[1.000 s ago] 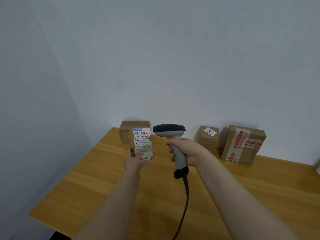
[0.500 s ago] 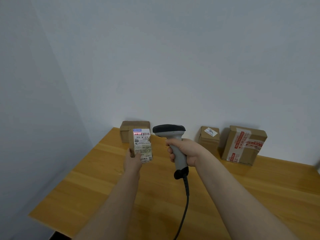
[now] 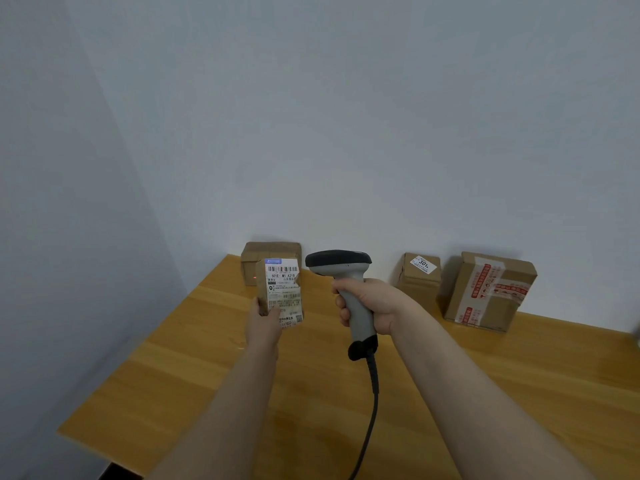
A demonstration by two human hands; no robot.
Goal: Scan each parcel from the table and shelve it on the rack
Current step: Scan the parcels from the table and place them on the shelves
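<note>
My left hand [image 3: 265,322] grips a small cardboard parcel [image 3: 282,291] upright above the wooden table [image 3: 173,375], its white barcode label facing me. My right hand [image 3: 372,303] grips the grey handle of a corded barcode scanner [image 3: 341,268], whose black head points left at the parcel from close range. A faint red light spot falls on the box behind the parcel's left edge. The rack is out of sight.
Three more cardboard parcels stand along the back wall: a brown box [image 3: 258,252] behind the held parcel, a small box [image 3: 419,280] with a white sticker, and a larger box [image 3: 490,291] with red-printed tape. The scanner cable [image 3: 372,410] hangs toward me. A wall closes the left side.
The red scan line that lay across the label's barcode is gone from the label; only a faint red spot shows on the box behind. The parcel has shifted slightly lower and left.
</note>
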